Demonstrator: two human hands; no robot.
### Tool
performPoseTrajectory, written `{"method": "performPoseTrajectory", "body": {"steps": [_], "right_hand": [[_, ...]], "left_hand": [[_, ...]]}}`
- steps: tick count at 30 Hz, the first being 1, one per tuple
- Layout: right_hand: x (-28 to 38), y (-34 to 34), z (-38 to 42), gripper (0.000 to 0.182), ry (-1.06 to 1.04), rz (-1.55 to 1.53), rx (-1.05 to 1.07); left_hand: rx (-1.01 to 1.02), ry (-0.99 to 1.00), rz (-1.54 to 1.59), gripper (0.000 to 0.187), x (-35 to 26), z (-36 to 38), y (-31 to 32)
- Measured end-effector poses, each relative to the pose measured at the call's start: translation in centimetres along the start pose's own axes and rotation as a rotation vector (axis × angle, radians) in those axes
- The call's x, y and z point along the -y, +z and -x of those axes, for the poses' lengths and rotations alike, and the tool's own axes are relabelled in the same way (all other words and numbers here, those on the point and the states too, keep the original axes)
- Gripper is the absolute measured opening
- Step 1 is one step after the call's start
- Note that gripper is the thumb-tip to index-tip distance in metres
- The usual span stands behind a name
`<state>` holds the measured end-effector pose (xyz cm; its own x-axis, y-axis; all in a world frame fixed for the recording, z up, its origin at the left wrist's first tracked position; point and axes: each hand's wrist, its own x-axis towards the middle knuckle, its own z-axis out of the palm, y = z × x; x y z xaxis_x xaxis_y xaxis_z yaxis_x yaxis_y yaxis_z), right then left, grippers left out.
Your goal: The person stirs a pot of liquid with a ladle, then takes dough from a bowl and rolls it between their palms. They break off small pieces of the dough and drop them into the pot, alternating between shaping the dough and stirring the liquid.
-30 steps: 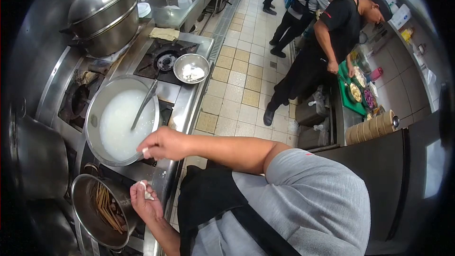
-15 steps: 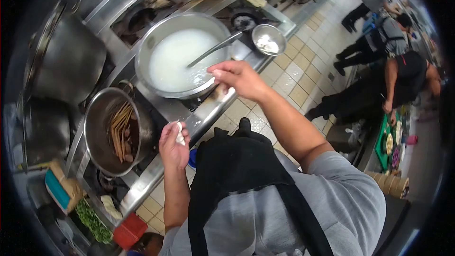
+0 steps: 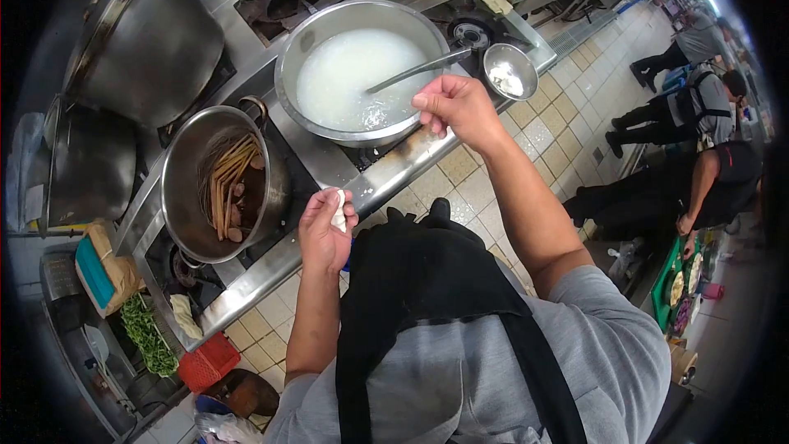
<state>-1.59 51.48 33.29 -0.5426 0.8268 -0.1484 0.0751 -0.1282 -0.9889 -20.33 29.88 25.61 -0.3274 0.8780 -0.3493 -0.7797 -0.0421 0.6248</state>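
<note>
My left hand (image 3: 320,234) is closed around a lump of white dough (image 3: 339,214), held upright over the stove's front edge. My right hand (image 3: 467,113) is beside the right rim of a wide metal basin (image 3: 297,53), thumb and fingers pinched together; whether anything is between them is hidden. White cloudy liquid (image 3: 357,74) fills much of the basin, with a bubbly, disturbed patch near its front. A metal utensil (image 3: 419,71) leans in the liquid, its handle over the right rim. Just right of it sits a small metal bowl (image 3: 526,70) with white bits inside.
A deep pot (image 3: 185,230) holding brown sticks and chunks in dark liquid stands left of the basin. Larger pots (image 3: 156,49) stand behind it. Leafy greens (image 3: 148,337) and a red basket (image 3: 208,362) are lower left. Several people (image 3: 682,173) work at a counter on the right.
The view has shifted, so the stove sits further right and higher. My right hand's fingers, stretched toward the basin before, are now curled in. My left hand still holds the dough.
</note>
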Motion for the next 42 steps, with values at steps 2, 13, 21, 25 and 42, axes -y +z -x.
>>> {"method": "performPoseTrajectory", "body": {"steps": [2, 13, 21, 25, 42], "right_hand": [[-0.4, 0.2, -0.2, 0.015, -0.009, -0.01, 0.016], [-0.5, 0.3, 0.0, 0.014, -0.055, 0.116, 0.067], [-0.8, 0.9, -0.3, 0.014, -0.112, 0.33, -0.03], [-0.7, 1.1, -0.3, 0.018, -0.123, 0.354, -0.027], [0.2, 1.5, -2.9, 0.024, -0.167, 0.708, 0.009]], "left_hand": [[0.0, -0.007, 0.006, 0.008, 0.1, 0.0, 0.2], [0.018, -0.013, 0.081, 0.025, 0.3, 0.0, 0.2], [0.043, 0.003, 0.043, 0.026, 0.4, 0.1, -0.3], [0.026, 0.006, -0.005, 0.026, 0.2, 0.2, 0.0], [0.032, 0.006, -0.035, 0.031, -0.5, 0.0, 0.2]]}}
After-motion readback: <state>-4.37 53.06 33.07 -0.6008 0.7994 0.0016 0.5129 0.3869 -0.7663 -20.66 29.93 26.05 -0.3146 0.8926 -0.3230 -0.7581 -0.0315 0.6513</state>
